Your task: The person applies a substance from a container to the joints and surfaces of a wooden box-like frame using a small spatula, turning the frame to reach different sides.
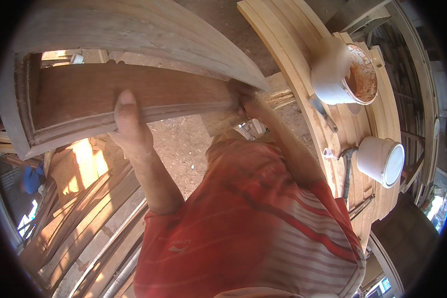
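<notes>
In front of me, tilted slightly, is a brown wooden panel (174, 87) with a stepped near edge. It lies along a greyish wooden frame (149, 37) whose long curved-looking rail passes beyond it, with a short end rail at the left. My left hand (131, 124) grips the panel's near edge, thumb on top; its other fingers go underneath, and what look like fingertips show at the far edge. My right hand (251, 107) is closed at the panel's right end, by the frame's corner, its fingers partly in shadow.
At the right, pale planks (288, 54) carry an open white bucket (330, 92) with orange-brown residue, a second white bucket (375, 154), a scraper (324, 114) and a hammer (347, 171). Long timber pieces (92, 218) lie at the lower left. Shavings litter the dirt floor (179, 149).
</notes>
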Available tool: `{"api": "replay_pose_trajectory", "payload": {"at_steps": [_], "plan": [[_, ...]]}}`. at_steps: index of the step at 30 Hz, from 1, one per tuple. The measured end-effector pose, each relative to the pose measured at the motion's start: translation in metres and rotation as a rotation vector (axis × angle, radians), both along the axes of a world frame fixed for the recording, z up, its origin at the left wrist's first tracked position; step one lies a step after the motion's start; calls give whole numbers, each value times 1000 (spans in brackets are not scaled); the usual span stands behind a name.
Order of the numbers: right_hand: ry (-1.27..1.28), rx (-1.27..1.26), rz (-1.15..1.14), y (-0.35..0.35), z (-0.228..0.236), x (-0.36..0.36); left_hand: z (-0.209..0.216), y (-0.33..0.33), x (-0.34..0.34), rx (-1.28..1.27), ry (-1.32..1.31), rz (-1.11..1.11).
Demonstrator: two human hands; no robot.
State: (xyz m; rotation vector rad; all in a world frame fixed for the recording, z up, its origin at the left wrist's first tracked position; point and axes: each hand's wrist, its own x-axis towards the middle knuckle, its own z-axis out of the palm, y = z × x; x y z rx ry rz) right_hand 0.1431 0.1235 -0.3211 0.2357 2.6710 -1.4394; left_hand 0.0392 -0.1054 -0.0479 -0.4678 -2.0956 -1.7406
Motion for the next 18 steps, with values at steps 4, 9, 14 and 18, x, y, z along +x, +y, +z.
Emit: {"api": "replay_pose_trajectory", "payload": {"at_steps": [4,9,14,18], "plan": [[-211,251,359,7,55,-28,-1,-8,1,-81,40,24],[-219,411,413,13,25,-39,-12,-9,-4,-136,87,68],[365,253,47,3,14,-7,-9,-5,-3,-72,106,53],[-96,-93,-18,0,25,-5,-12,-13,-2,-107,66,71]]}}
